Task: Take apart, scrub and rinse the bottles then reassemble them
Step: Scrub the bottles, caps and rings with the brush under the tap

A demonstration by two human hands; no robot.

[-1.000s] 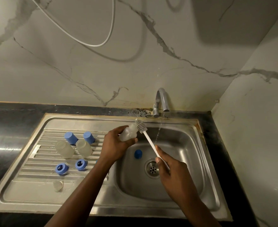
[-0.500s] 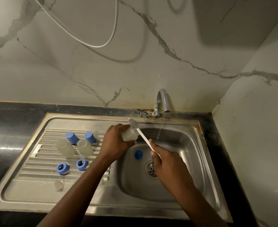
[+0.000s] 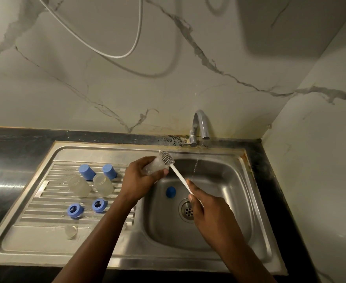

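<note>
Left hand (image 3: 139, 178) clenched round a small clear bottle (image 3: 152, 168), held above the left edge of the sink basin (image 3: 229, 180); the bottle lies tilted, far end pointing towards the tap (image 3: 198, 125). Right hand (image 3: 206, 213) pinches the white handle of the brush (image 3: 178, 175) at its lower end; the grey bristle head sits against the bottle's far end; I cannot tell whether any of it is inside. A thin water stream (image 3: 195, 168) falls from the tap into the basin, just right of the brush and clear of the bottle.

In the basin, a blue cap (image 3: 170, 192) lies left of the drain (image 3: 187, 210). On the drainboard (image 3: 35, 242): two more blue caps (image 3: 86, 171) at the back; two clear bottle bodies (image 3: 79, 185) just in front of them, on their sides; two blue collar rings (image 3: 74, 210) nearer me; one clear teat (image 3: 71, 231) nearest, apart from the rest. A white cable (image 3: 115, 56) loops across the marble wall.
</note>
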